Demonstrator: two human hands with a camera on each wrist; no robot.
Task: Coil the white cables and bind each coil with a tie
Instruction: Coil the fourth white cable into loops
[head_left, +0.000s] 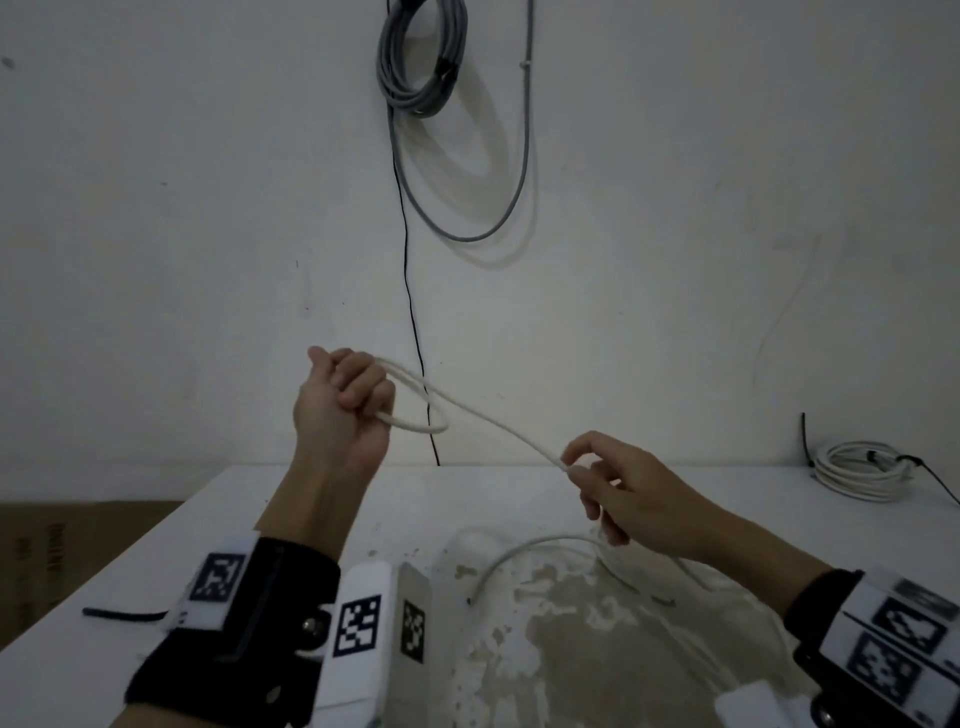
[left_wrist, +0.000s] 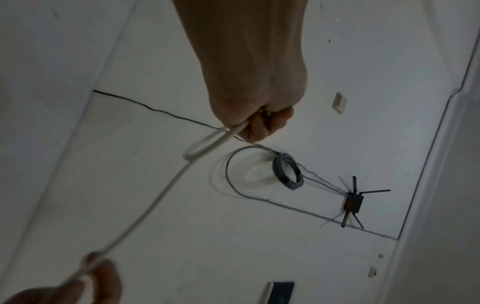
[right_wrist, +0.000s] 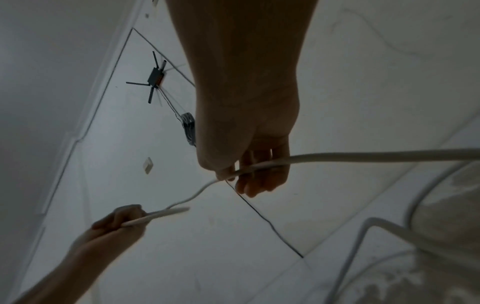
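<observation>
My left hand (head_left: 347, 388) is raised above the table and grips a small coil of the white cable (head_left: 498, 425), its fingers (left_wrist: 262, 125) curled round the loops. From the coil the cable runs down and right to my right hand (head_left: 597, 480), which pinches it between thumb and fingers (right_wrist: 249, 176). Past that hand the cable trails onto the white table (head_left: 156, 566), where its loose end (head_left: 480, 582) lies. A second white cable (head_left: 860, 470), coiled, rests at the table's far right. On the table's left lies a dark tie strip (head_left: 124, 614).
A grey cable bundle (head_left: 421, 57) hangs on the wall, with a thin black wire (head_left: 415, 332) dropping behind the table. A router (left_wrist: 351, 202) is fixed high on the wall. A brown cardboard box (head_left: 67, 556) stands left of the table. The tabletop paint is worn in the middle (head_left: 597, 639).
</observation>
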